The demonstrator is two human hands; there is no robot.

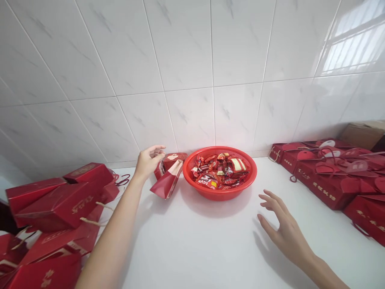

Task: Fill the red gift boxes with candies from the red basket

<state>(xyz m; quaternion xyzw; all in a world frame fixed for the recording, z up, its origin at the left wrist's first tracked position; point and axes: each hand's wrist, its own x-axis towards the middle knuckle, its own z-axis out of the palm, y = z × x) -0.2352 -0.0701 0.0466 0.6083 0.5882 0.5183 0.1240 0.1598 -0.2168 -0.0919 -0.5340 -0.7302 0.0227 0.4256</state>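
My left hand (149, 161) is at the left end of an open red gift box (167, 183), its fingers loosely bent and apart. The thumb overlaps the box's edge; I cannot tell whether it touches. Behind that box is a patterned red piece (173, 157), partly hidden. Just right of them stands a red plastic basket (219, 195), holding several wrapped sweets (221, 170) in red and gold. My right hand (279, 228) hovers over the white table to the basket's right front, fingers spread, holding nothing.
Red gift boxes with cord handles (64, 204) are heaped at the left. Rows of closed red boxes with ribbons (319, 180) stand at the right, with a brown cardboard box (362, 134) behind them. A white tiled wall (192, 60) rises behind the white table (192, 249).
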